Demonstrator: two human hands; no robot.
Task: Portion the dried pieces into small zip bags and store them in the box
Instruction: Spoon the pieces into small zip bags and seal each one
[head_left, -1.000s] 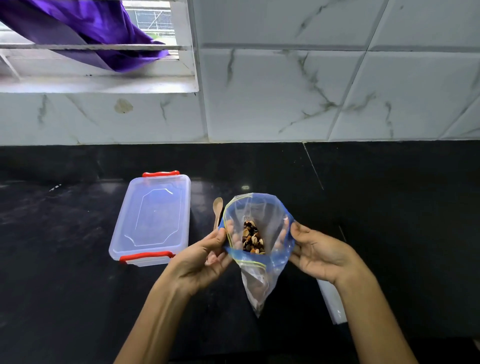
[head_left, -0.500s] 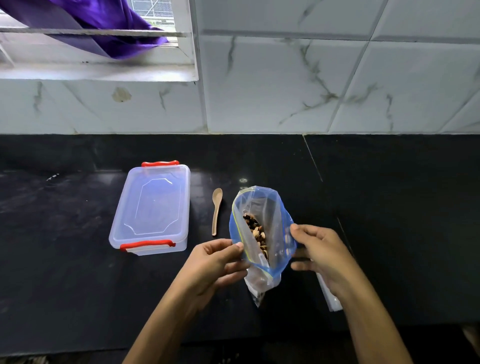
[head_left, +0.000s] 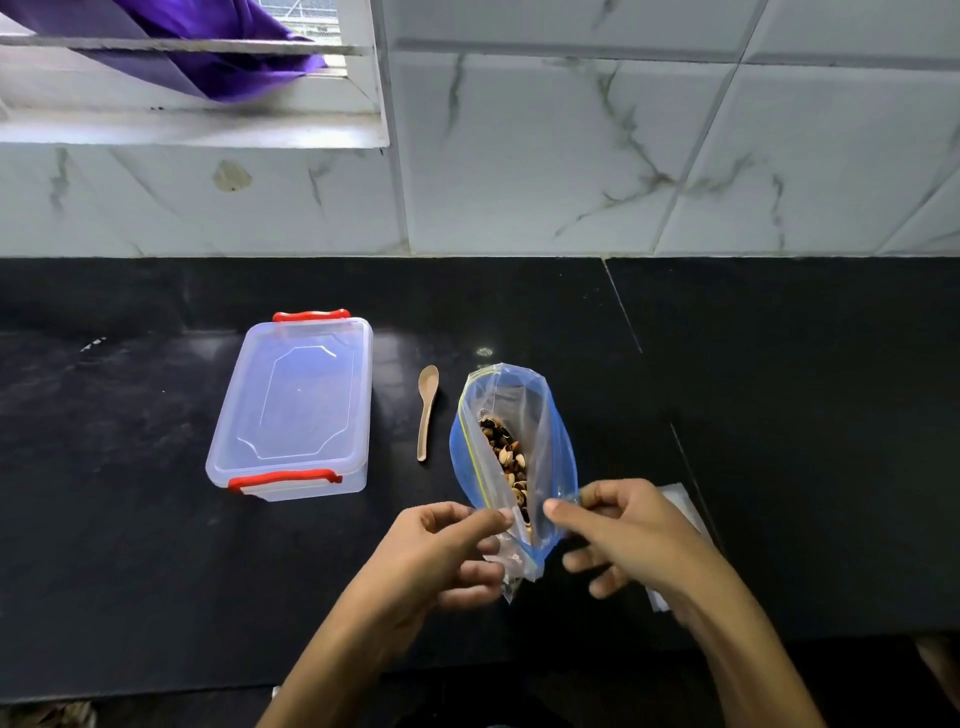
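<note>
A clear zip bag (head_left: 540, 426) with a blue zip strip stands on the black counter, its mouth gaping upward. Brown and cream dried pieces (head_left: 506, 457) lie inside it. My left hand (head_left: 441, 551) pinches the near left edge of the mouth between thumb and fingers. My right hand (head_left: 618, 530) pinches the near right edge. A clear plastic box (head_left: 293, 410) with red clips sits to the left with its lid on. Between box and bag lies a small wooden spoon (head_left: 427, 410).
A flat stack of empty clear bags (head_left: 683, 504) lies on the counter partly under my right hand. The black counter (head_left: 779, 415) runs back to a marble-tiled wall. A window ledge with purple cloth (head_left: 208, 57) is at the upper left.
The bag's mouth has narrowed from a wide round opening to a slim slot. Both hands have slid toward its near corner, closer together.
</note>
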